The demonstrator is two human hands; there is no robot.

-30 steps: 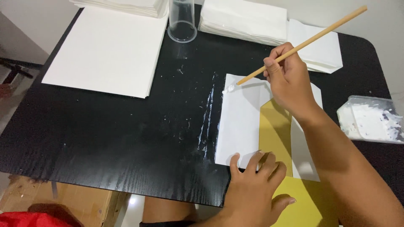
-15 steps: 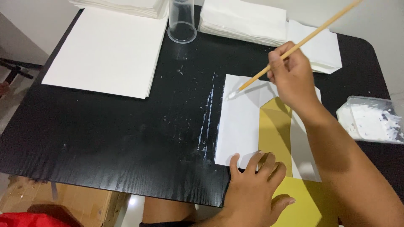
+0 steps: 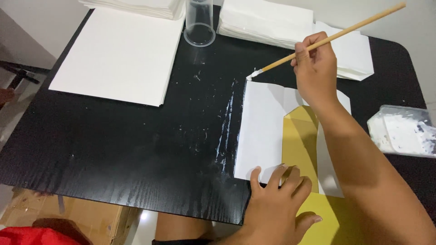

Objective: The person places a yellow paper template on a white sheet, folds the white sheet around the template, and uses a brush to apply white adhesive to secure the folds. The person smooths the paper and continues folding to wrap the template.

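White folded paper sheet with a yellow inner panel lay flat under the left hand's spread fingers at its near edge. Right hand pinched a long wooden brush, whose white-tipped bristles touched the sheet's far corner.

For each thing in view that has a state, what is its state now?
Brush: held by right hand, white tip at sheet's top left corner.
White sheet: flat, pinned by left hand.
Yellow card: on the sheet.
Clear cup: upright.
Glue tub: open.
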